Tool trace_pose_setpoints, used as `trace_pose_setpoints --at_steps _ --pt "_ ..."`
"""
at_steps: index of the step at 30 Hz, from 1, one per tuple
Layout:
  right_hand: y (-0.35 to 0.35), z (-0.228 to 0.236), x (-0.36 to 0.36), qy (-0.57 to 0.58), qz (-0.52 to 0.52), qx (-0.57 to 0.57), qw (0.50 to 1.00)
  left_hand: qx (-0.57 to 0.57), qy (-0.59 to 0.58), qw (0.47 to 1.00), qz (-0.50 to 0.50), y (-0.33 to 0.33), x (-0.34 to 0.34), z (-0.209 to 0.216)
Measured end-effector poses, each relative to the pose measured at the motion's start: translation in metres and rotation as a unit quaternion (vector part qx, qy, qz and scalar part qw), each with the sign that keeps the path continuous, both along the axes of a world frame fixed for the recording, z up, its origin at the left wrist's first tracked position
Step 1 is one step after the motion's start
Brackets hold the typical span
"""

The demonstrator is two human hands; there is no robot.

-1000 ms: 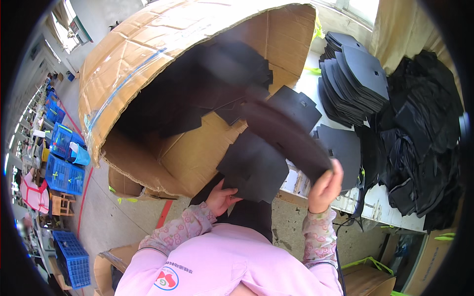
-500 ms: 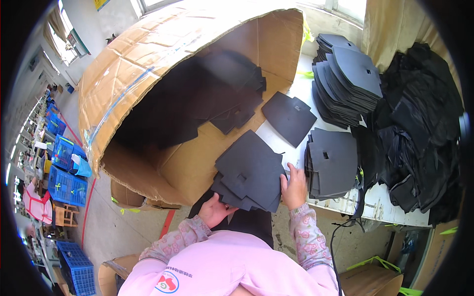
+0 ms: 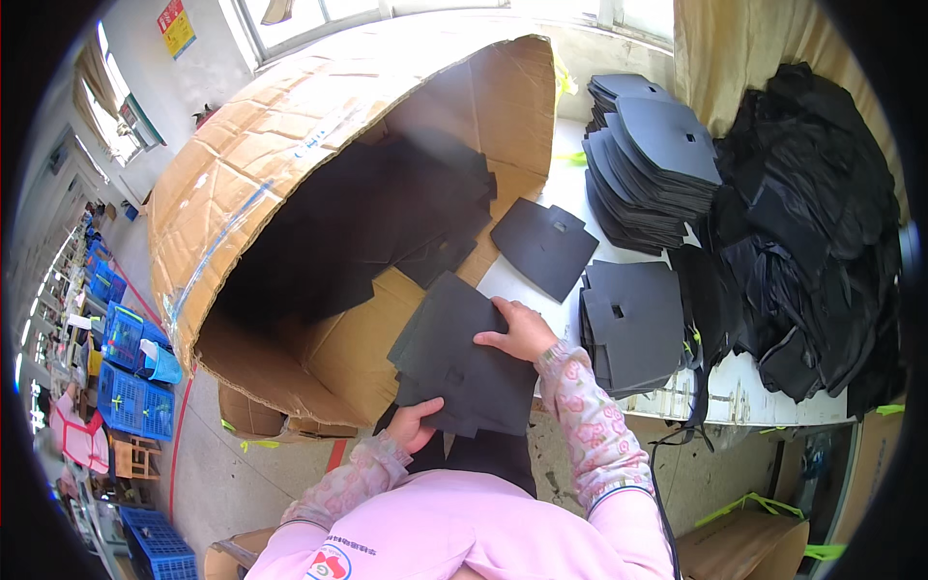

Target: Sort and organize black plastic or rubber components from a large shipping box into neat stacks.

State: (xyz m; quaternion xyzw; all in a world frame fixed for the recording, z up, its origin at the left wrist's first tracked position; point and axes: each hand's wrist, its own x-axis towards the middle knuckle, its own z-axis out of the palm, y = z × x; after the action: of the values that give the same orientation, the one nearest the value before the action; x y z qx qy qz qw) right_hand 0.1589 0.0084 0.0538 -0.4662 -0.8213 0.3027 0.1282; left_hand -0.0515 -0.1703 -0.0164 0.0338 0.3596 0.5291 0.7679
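A small stack of black flat panels (image 3: pixel 464 353) is held in front of my body, at the mouth of the big cardboard box. My left hand (image 3: pixel 414 426) grips its near left edge, thumb on top and fingers hidden beneath. My right hand (image 3: pixel 525 331) is at the upper right edge, thumb and fingers on the top panel. Inside the tipped cardboard box (image 3: pixel 217 208) lies a dark heap of similar panels (image 3: pixel 377 217). A single panel (image 3: pixel 545 248) with a slotted tab lies on the white table, right of the box opening.
Tall stacks of black panels (image 3: pixel 667 145) stand at the table's back, with a shorter stack (image 3: pixel 633 324) nearer me. Black fabric (image 3: pixel 812 222) is heaped at the right. A dark strap hangs over the white table's (image 3: pixel 764 404) front edge. Blue crates (image 3: pixel 135 398) stand far left.
My right hand has moved up and left from the stack's right side onto its upper right edge. My left thumb now lies on top of the panels. The view has shifted slightly.
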Motion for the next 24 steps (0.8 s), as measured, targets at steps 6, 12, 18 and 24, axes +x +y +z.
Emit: trace_pose_setpoints --at_steps 6,12,18,24 --pt "-0.016 0.061 0.012 0.153 0.025 0.221 0.963 0.175 0.194 0.964 0.045 0.008 0.000 0.041" --pt "-0.019 0.065 0.020 0.259 -0.053 0.051 0.963 0.168 0.109 0.978 0.055 0.022 -0.005 0.046" --pt "0.005 0.077 0.057 0.598 -0.177 -0.037 0.781 0.121 0.052 0.986 0.100 0.013 -0.014 0.030" --pt "0.004 0.091 0.067 0.636 -0.159 -0.110 0.748 0.125 0.049 0.982 0.130 0.012 -0.019 0.030"
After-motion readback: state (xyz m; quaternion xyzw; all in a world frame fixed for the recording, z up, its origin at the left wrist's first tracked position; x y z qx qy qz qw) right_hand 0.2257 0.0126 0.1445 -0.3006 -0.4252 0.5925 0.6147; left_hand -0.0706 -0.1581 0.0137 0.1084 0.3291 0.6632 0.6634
